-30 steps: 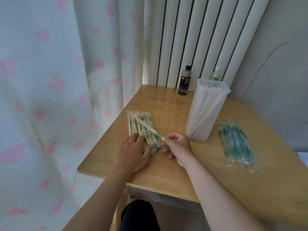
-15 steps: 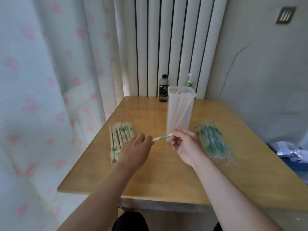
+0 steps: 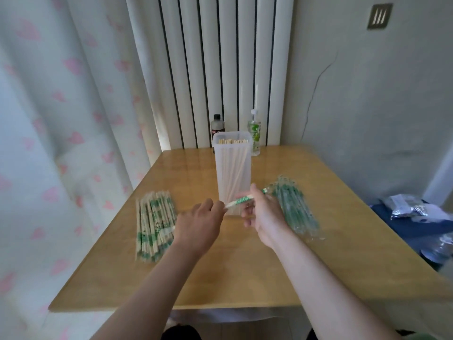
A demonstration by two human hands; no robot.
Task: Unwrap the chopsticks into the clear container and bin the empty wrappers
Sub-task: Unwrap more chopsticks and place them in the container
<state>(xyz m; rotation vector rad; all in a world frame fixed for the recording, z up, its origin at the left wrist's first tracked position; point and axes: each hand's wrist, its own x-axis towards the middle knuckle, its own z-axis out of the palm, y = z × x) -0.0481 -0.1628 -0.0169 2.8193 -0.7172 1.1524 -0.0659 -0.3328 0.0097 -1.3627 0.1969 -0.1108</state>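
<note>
Left hand [image 3: 198, 224] pinches one end of a wrapped pair [image 3: 241, 200], fingers curled. The right hand [image 3: 263, 217] pinches its green-printed end, other fingers loose. The pair hangs over the table [image 3: 220, 278]. Clear container [image 3: 232, 173] at 12 o'clock is part-filled. Wrapped stack [image 3: 153, 224] at 9 o'clock waits. Empty wrappers [image 3: 294, 207] at 3 o'clock are unbinned, no bin visible. Roughly midway, I judge.

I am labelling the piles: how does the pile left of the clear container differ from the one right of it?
The left pile holds pale chopsticks in their wrappers; the right pile is empty wrappers, see-through. The left pile lies straight and stiff; the right pile looks limp and crinkled. Both show green print.
</note>
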